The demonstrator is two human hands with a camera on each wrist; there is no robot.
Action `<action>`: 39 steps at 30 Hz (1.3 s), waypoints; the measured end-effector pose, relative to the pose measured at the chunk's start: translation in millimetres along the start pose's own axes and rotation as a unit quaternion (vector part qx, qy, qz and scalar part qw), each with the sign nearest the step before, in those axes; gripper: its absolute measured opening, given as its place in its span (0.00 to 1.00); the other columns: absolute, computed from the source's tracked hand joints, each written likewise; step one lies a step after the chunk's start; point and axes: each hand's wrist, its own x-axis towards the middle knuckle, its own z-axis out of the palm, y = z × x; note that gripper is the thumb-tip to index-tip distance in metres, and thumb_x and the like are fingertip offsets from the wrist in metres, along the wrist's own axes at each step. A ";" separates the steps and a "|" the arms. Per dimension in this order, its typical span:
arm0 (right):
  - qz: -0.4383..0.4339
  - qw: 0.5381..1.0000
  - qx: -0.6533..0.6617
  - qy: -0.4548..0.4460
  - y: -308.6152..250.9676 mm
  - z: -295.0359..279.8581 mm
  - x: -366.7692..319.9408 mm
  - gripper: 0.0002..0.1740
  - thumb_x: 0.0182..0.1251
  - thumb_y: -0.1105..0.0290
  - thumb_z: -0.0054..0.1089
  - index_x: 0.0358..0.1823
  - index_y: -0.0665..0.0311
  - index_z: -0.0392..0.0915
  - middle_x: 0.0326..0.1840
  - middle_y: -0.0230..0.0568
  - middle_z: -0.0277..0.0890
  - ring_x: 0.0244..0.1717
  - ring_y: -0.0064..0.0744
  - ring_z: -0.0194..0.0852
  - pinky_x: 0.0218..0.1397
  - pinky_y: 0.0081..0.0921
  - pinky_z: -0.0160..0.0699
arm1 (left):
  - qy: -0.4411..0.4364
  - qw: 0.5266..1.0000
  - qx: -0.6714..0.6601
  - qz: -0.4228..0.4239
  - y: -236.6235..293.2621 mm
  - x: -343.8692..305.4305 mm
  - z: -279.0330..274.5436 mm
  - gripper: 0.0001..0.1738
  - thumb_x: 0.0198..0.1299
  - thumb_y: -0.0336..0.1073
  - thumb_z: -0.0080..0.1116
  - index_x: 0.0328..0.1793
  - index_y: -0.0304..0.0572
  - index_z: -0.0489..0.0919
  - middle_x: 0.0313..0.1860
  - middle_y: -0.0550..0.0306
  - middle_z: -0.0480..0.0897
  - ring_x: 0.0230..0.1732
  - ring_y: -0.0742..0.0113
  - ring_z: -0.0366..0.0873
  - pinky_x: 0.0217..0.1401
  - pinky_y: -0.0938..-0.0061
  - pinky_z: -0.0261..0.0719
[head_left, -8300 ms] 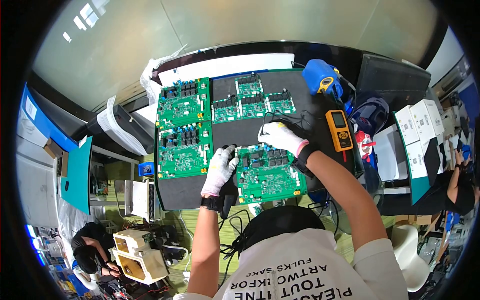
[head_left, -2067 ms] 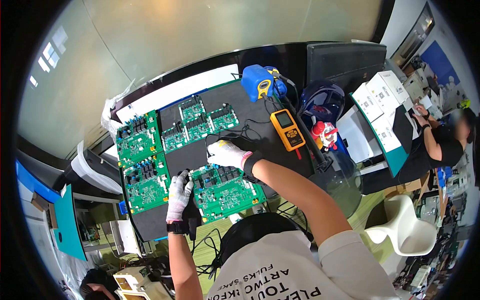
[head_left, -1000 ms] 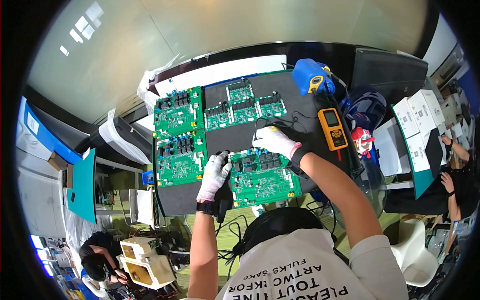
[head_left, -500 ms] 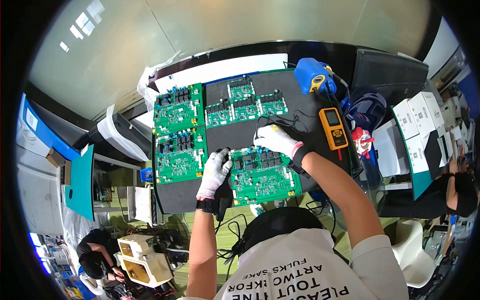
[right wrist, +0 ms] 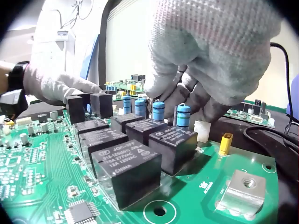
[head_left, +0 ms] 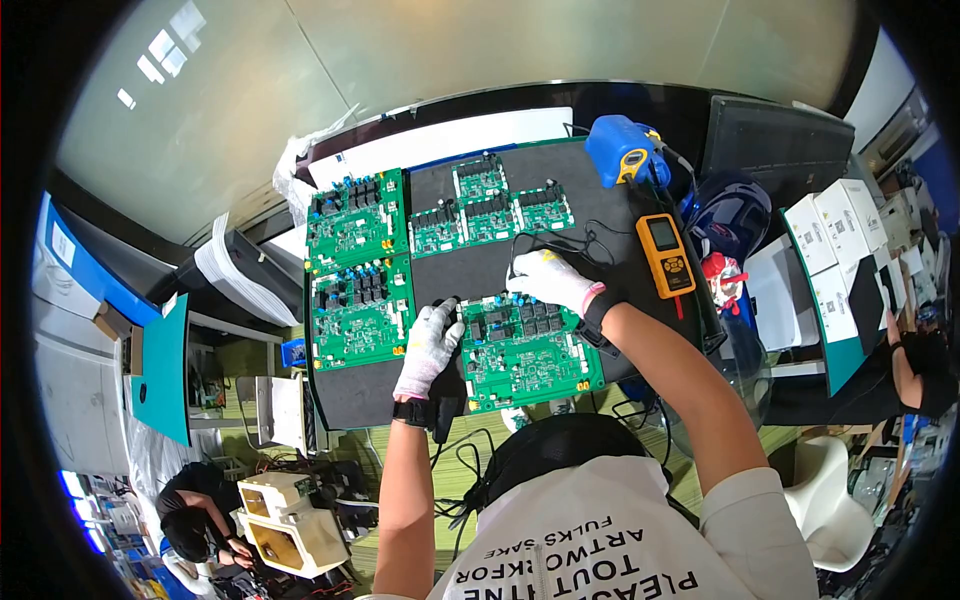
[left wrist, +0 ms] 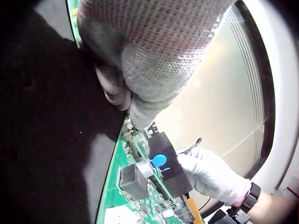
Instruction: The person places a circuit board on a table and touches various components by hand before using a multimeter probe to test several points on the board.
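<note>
A white-gloved right hand (head_left: 556, 279) bends at the rectangular green circuit board's (head_left: 530, 366) far edge, left hand (head_left: 428, 350) by its far-left corner, both grasps unclear.

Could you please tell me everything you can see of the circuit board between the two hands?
The green circuit board lies flat, component side up, on a dark mat at the near edge. It carries black box-shaped relays, banded blue cylinders and a threaded metal block. The left hand grips its far left corner; the right hand is at its far edge. No damage shows.
</note>
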 end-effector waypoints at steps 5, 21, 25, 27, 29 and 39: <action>0.008 1.000 -0.012 0.003 -2.9 -1.3 -0.7 0.13 0.56 0.63 0.56 0.32 0.67 0.78 0.29 0.44 0.78 0.33 0.38 0.77 0.38 0.30 0.73 | -0.001 1.000 0.003 -0.004 -0.4 0.2 0.5 0.23 0.53 0.37 0.61 0.56 0.41 0.73 0.32 0.49 0.72 0.32 0.54 0.72 0.36 0.65 0.72; -0.001 0.999 0.026 0.018 8.7 -8.8 0.7 0.16 0.55 0.61 0.56 0.32 0.69 0.76 0.25 0.49 0.76 0.28 0.41 0.77 0.33 0.33 0.73 | -0.004 1.000 0.000 -0.007 0.0 -0.8 -0.4 0.23 0.53 0.37 0.61 0.57 0.42 0.73 0.32 0.50 0.72 0.33 0.54 0.72 0.36 0.66 0.72; -0.003 1.000 0.017 0.007 10.7 -9.3 -1.5 0.16 0.55 0.60 0.56 0.33 0.69 0.76 0.28 0.51 0.76 0.31 0.43 0.77 0.36 0.35 0.73 | 0.004 1.000 0.002 0.003 -1.1 0.0 0.7 0.23 0.54 0.38 0.61 0.57 0.41 0.73 0.32 0.50 0.72 0.33 0.54 0.72 0.36 0.65 0.72; 0.001 1.000 0.001 0.002 11.1 -8.6 -1.4 0.17 0.55 0.59 0.56 0.33 0.69 0.76 0.31 0.52 0.76 0.34 0.46 0.77 0.38 0.36 0.73 | 0.004 1.000 0.004 0.003 0.7 -0.1 -0.7 0.23 0.54 0.38 0.60 0.57 0.41 0.73 0.32 0.50 0.72 0.33 0.54 0.72 0.36 0.65 0.72; -0.003 1.000 0.001 0.004 11.1 -8.7 -3.0 0.17 0.55 0.59 0.56 0.33 0.69 0.76 0.31 0.52 0.76 0.35 0.47 0.76 0.38 0.37 0.72 | 0.003 1.000 0.001 0.000 2.2 -0.1 -1.2 0.23 0.54 0.39 0.60 0.57 0.41 0.73 0.32 0.50 0.72 0.33 0.54 0.72 0.36 0.65 0.72; -0.029 0.999 -0.005 0.033 11.8 -2.9 -7.2 0.16 0.53 0.59 0.56 0.30 0.67 0.76 0.30 0.51 0.76 0.35 0.49 0.75 0.39 0.38 0.72 | 0.007 1.000 0.001 0.005 0.7 0.2 0.0 0.23 0.54 0.38 0.61 0.56 0.41 0.73 0.32 0.50 0.72 0.32 0.55 0.72 0.35 0.66 0.72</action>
